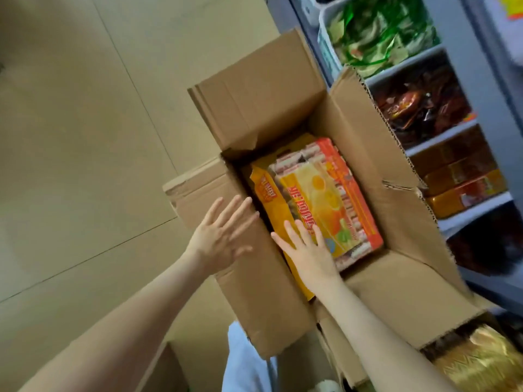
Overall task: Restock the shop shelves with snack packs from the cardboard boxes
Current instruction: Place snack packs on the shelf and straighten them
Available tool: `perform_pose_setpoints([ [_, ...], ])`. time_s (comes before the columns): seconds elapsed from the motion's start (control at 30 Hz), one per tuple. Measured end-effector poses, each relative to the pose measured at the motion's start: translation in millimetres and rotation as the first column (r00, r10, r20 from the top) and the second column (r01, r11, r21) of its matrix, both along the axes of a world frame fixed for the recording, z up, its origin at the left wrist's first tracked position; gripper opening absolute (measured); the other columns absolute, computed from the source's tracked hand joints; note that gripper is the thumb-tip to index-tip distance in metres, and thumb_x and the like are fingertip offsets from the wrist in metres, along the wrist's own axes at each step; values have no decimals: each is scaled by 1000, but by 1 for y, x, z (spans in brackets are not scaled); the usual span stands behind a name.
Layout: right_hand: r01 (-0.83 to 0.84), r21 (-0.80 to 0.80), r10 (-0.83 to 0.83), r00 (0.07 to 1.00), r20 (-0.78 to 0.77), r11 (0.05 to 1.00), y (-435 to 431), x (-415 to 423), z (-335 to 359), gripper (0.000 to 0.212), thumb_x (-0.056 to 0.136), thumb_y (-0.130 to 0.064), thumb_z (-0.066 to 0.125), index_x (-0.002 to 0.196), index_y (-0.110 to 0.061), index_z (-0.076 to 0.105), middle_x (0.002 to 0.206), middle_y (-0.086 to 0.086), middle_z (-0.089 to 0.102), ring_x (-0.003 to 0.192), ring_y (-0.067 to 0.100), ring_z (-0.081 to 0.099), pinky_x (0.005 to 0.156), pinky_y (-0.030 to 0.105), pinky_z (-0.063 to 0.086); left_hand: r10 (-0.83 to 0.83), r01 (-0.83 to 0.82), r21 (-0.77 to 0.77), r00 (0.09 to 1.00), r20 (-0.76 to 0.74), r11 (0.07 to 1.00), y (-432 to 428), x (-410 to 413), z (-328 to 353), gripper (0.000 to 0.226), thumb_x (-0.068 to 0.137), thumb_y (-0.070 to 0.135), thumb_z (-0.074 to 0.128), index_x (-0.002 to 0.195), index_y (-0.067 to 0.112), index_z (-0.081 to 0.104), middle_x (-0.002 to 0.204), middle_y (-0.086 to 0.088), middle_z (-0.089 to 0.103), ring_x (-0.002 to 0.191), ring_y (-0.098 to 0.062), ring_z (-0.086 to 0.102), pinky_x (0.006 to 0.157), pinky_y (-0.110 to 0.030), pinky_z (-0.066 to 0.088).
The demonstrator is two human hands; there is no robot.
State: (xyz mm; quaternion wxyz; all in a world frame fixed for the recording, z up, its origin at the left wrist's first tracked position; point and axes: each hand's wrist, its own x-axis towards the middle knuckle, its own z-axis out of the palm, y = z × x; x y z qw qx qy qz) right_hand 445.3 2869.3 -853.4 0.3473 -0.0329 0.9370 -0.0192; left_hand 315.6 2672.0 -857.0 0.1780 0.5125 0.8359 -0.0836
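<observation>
The reach into the open cardboard box (283,171) is in hand. Both hands are flat, nothing grasped: the left hand (219,236) on the near-left flap, the right hand (307,250) over the orange snack pack (325,199) inside. A grip on it is needed next, then a lift to the shelves (458,128) at right.

An open cardboard box (283,210) stands on the pale tiled floor (70,137), its four flaps spread outward. Inside lie orange and yellow snack packs (325,193), stacked lengthwise. The left hand (220,236) rests flat, fingers straight, on the box's near left flap. The right hand (308,250), fingers spread, reaches into the box and touches the top pack. Just right of the box, shop shelves (452,131) hold bins of green, dark red and orange packets. A gold-wrapped item (481,360), perhaps another pack, sits bottom right
</observation>
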Motion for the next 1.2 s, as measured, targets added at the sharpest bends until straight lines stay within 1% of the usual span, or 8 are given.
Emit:
perform_pose_setpoints([
  [0.1,-195,74,194,981,18,978,-3,-11,-43,72,95,-20,47,153,-26,5,158,6,-13,145,30,-13,102,60,-24,16,-14,96,1000,-19,995,-11,7,-37,79,88,62,33,151,16,25,153,-14,34,141,-33,27,111,-54,23],
  [0.17,-270,109,264,962,67,957,-1,-20,-66,58,102,-27,30,154,-24,5,157,3,-25,143,31,-25,96,59,-34,38,-30,147,998,-48,989,-15,13,-52,85,86,63,37,154,18,11,154,-15,24,143,-35,20,110,-56,24],
  [0.33,-193,183,162,972,173,964,11,-28,-87,51,103,-44,24,150,-25,30,161,2,-11,145,29,-22,95,71,-26,39,-24,164,995,-91,986,-6,15,-62,88,80,62,55,147,12,26,155,-19,17,144,-38,14,111,-58,20],
  [0.6,35,200,1,984,-180,979,48,-1,-56,50,81,-15,68,128,-14,50,144,7,31,143,22,14,102,78,7,38,-26,128,995,-95,991,7,16,-46,100,56,53,86,132,8,39,146,-24,27,134,-39,28,113,-54,11],
  [0.8,605,84,-572,783,-245,792,44,12,-53,99,74,-15,78,153,-16,18,150,24,34,139,41,31,104,65,28,103,-98,72,992,-77,993,19,22,-36,100,51,46,91,129,6,42,140,-28,44,132,-41,32,108,-59,23],
  [1.0,228,-54,-226,851,-475,972,42,21,-47,48,68,7,71,115,-3,64,81,10,61,74,28,59,63,36,52,145,-143,79,989,-20,987,27,31,-28,100,50,28,92,131,7,39,145,-27,39,136,-39,28,108,-59,21],
  [1.13,351,-16,-344,906,-247,936,43,17,-50,80,76,-29,77,143,-7,40,125,19,58,115,34,55,90,48,48,93,-95,92,995,25,991,31,31,-27,98,48,14,89,136,8,47,149,-24,33,138,-36,26,110,-56,20],
  [1.2,335,-42,-338,939,-71,941,35,9,-52,95,87,-52,57,153,-25,-6,159,19,12,145,38,13,109,63,21,60,-61,89,998,16,994,28,27,-32,95,49,19,91,136,9,52,149,-23,36,140,-34,25,111,-55,19],
])
